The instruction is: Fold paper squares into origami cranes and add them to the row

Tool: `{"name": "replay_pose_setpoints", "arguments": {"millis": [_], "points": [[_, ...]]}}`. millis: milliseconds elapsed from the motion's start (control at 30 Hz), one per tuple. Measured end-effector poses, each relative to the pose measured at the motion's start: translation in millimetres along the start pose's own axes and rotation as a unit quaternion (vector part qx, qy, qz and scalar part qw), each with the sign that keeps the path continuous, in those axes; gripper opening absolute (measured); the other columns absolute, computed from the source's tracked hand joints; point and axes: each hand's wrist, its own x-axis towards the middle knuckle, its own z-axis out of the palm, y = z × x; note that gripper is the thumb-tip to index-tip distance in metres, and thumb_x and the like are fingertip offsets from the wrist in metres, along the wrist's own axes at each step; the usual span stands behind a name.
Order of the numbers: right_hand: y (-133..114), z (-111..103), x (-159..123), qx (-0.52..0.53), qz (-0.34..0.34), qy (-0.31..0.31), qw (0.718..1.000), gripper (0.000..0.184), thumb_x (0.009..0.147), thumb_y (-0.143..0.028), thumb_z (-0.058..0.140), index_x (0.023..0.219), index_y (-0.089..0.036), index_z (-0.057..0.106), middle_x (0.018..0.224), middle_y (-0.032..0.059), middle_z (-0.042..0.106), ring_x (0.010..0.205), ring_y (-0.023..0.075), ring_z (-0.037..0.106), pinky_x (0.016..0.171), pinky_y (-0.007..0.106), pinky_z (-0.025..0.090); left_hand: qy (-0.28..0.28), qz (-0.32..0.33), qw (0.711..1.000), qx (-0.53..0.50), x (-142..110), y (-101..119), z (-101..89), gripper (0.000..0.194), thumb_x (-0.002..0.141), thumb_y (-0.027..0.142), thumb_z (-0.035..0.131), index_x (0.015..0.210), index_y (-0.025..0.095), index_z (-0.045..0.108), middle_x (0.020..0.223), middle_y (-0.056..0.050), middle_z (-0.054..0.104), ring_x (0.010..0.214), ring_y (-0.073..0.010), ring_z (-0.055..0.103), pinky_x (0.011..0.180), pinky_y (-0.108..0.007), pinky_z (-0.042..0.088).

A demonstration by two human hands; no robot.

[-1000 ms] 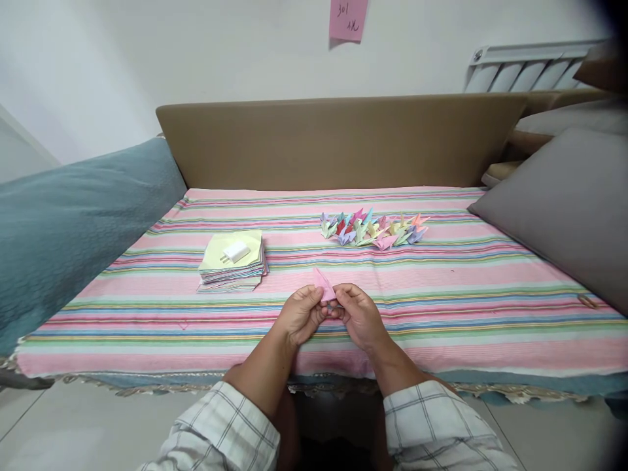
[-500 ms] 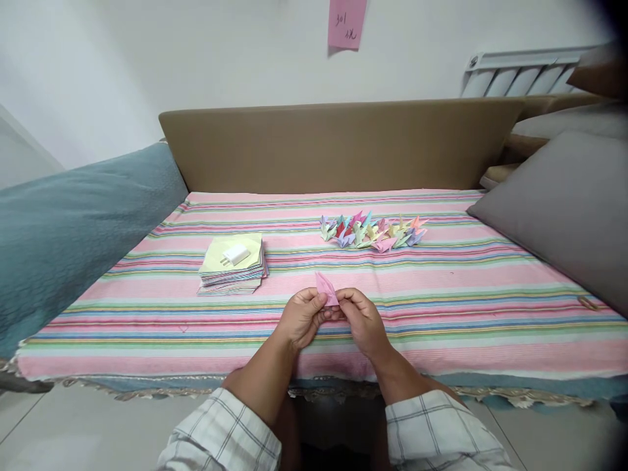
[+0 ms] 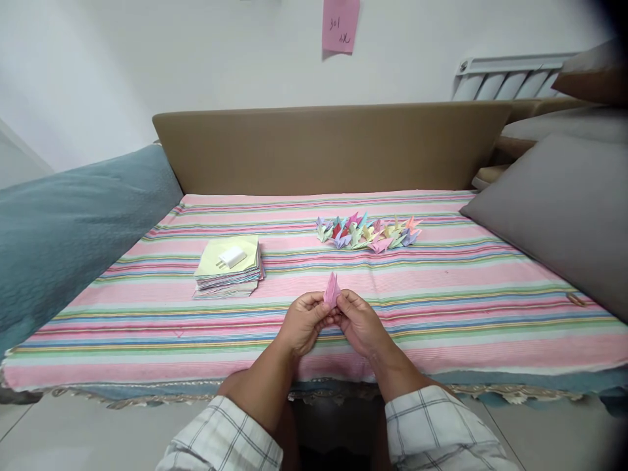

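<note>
A small pink folded paper piece (image 3: pixel 332 289) stands upright between my two hands over the striped cloth (image 3: pixel 441 294). My left hand (image 3: pixel 305 320) pinches its lower left side with closed fingers. My right hand (image 3: pixel 359 319) pinches the lower right side, fingers also closed. Farther back lies a cluster of several finished paper cranes (image 3: pixel 367 232) in mixed colours. To the left sits a stack of square coloured paper (image 3: pixel 228 271) with a white plug-shaped charger (image 3: pixel 230 257) resting on top.
The striped cloth covers a low sofa seat with a brown backrest (image 3: pixel 333 147). A teal cushion (image 3: pixel 69 222) lies at the left, grey cushions (image 3: pixel 559 203) at the right. A pink note (image 3: pixel 340 25) hangs on the wall. A radiator (image 3: pixel 505 82) stands behind at the right.
The pink paper piece has turned from leaning left to standing more upright between my fingers. My hands stay close together; the view has shifted slightly.
</note>
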Motion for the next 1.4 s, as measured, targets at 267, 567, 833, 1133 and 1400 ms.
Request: {"name": "replay_pose_setpoints", "arguments": {"millis": [267, 567, 833, 1133, 1400], "points": [[-2.1, -2.1, -1.2, 0.022, 0.013, -0.040, 0.999, 0.024, 0.069, -0.040, 0.075, 0.072, -0.020, 0.063, 0.062, -0.0031, 0.058, 0.057, 0.0089, 0.051, 0.056, 0.022, 0.046, -0.015, -0.029, 0.999, -0.017, -2.2, 4.7, 1.7, 0.034, 0.051, 0.030, 0.086, 0.066, 0.011, 0.061, 0.060, 0.000, 0.065, 0.054, -0.0079, 0.060, 0.053, -0.017, 0.051], [3.4, -11.0, 0.6, -0.062, -0.064, -0.042, 0.995, 0.015, 0.076, -0.032, 0.069, 0.086, -0.023, 0.063, 0.075, -0.0021, 0.063, 0.069, 0.0118, 0.056, 0.068, 0.027, 0.048, 0.012, 0.037, 0.999, 0.027, -1.2, 1.5, -0.4, 0.031, 0.050, 0.027, 0.086, 0.065, 0.013, 0.063, 0.059, 0.001, 0.064, 0.056, -0.0100, 0.060, 0.063, -0.025, 0.051], [3.4, -16.9, 0.8, -0.128, -0.110, -0.053, 0.984, 0.013, 0.076, -0.029, 0.068, 0.084, -0.023, 0.061, 0.069, -0.0039, 0.058, 0.064, 0.0094, 0.051, 0.063, 0.023, 0.042, 0.007, 0.045, 0.997, 0.056, -0.4, -0.8, -3.4, 0.031, 0.050, 0.028, 0.085, 0.064, 0.013, 0.063, 0.057, 0.002, 0.062, 0.056, -0.0082, 0.055, 0.061, -0.022, 0.044], [-3.4, -12.0, -0.5, -0.189, -0.113, -0.033, 0.975, 0.017, 0.075, -0.035, 0.067, 0.080, -0.020, 0.059, 0.067, -0.0028, 0.057, 0.062, 0.0103, 0.051, 0.061, 0.024, 0.042, 0.009, 0.030, 0.998, 0.062, 1.9, -2.5, -6.3, 0.032, 0.050, 0.030, 0.085, 0.066, 0.012, 0.063, 0.060, 0.001, 0.063, 0.059, -0.0087, 0.055, 0.063, -0.023, 0.043], [-7.0, -11.7, -1.1, -0.228, -0.126, -0.020, 0.965, 0.020, 0.076, -0.038, 0.064, 0.084, -0.020, 0.059, 0.071, -0.0019, 0.056, 0.063, 0.0113, 0.050, 0.061, 0.025, 0.042, 0.002, 0.006, 0.998, 0.064, 0.3, -2.3, -6.0, 0.033, 0.052, 0.031, 0.085, 0.064, 0.012, 0.061, 0.059, 0.001, 0.061, 0.057, -0.0078, 0.054, 0.063, -0.022, 0.043]]}}
